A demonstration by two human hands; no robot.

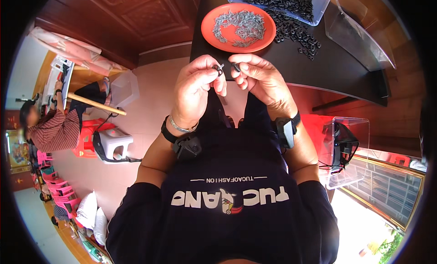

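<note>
My left hand is closed, pinching a small black rounded plastic piece between thumb and fingertips. A thin silvery pin sticks out of that piece. Close beside it, my right hand is closed too and grips another small black piece, partly hidden by the fingers. Both hands are held up in front of the dark table's near edge. Just beyond them stands an orange-red plate with many thin silvery nails or pins on it.
On the dark table, loose black pieces lie beside a clear bin full of the same. A clear lid leans at the right. Stools and another person are at the left; a clear box stands right.
</note>
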